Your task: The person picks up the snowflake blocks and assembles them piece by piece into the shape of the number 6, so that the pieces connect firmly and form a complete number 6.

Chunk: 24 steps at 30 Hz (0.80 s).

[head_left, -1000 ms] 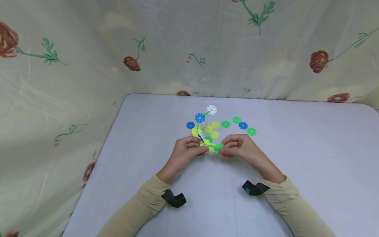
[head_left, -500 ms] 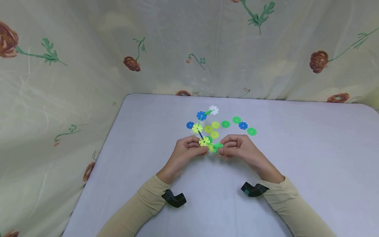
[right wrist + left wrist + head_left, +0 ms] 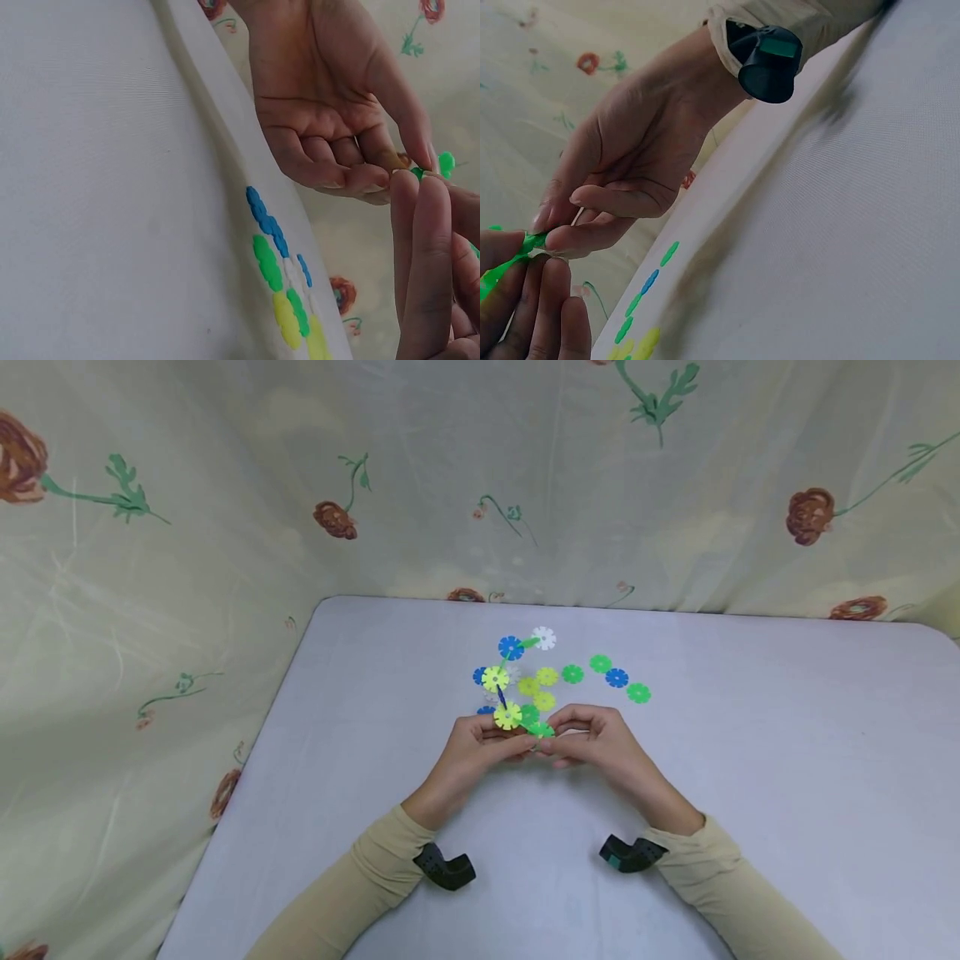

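A chain of notched plastic discs rises from between the hands: a green disc (image 3: 542, 730), a yellow disc (image 3: 507, 716), another yellow one above it, then a blue disc (image 3: 511, 647) and a white disc (image 3: 544, 638) at the far end. Some linking discs stand edge-on. My left hand (image 3: 480, 750) pinches the chain's near end between thumb and fingers. From the other side, my right hand (image 3: 592, 737) pinches the green end piece. The fingertips nearly meet in the left wrist view, where a green piece (image 3: 532, 241) shows between them; fingers hide much of it.
Loose discs lie on the white table (image 3: 750, 760) beyond the hands: several yellow ones (image 3: 546, 677), green ones (image 3: 572, 674) and a blue one (image 3: 617, 677) toward the right. A floral curtain (image 3: 420, 468) hangs behind the table's far edge.
My right hand has moved left, bringing the fingertips of both hands closer together. The chain's yellow and blue discs have shifted slightly up, and the white end a little right.
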Available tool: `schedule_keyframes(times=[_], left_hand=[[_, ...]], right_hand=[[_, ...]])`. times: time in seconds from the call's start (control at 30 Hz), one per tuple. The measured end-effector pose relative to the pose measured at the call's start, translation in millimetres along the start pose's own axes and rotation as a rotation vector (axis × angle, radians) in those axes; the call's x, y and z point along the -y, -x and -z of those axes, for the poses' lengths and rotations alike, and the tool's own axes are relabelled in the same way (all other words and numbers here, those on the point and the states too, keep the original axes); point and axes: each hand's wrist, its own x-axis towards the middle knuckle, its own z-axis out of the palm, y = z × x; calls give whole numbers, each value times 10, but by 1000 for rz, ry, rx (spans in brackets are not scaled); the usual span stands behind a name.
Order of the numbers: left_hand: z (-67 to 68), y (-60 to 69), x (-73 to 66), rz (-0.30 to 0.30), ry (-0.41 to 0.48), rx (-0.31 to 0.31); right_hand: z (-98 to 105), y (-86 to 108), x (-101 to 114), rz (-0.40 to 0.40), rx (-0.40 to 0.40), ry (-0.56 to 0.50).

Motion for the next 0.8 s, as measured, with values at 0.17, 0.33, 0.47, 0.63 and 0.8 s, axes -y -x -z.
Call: schedule_keyframes(times=[0.17, 0.33, 0.47, 0.63, 0.8], left_hand=[[-6, 1, 1, -7, 11, -5], [-6, 13, -6, -2, 12, -13], [-6, 15, -9, -5, 15, -14], [0, -4, 13, -21, 11, -21], [1, -8, 10, -28, 15, -36]], right_hand=[[-34, 3, -13, -18, -11, 4], [-50, -8, -20, -25, -13, 19], [-45, -17, -15, -30, -1, 38], [4, -14, 12, -29, 43, 85], [100, -6, 52, 14, 67, 176]])
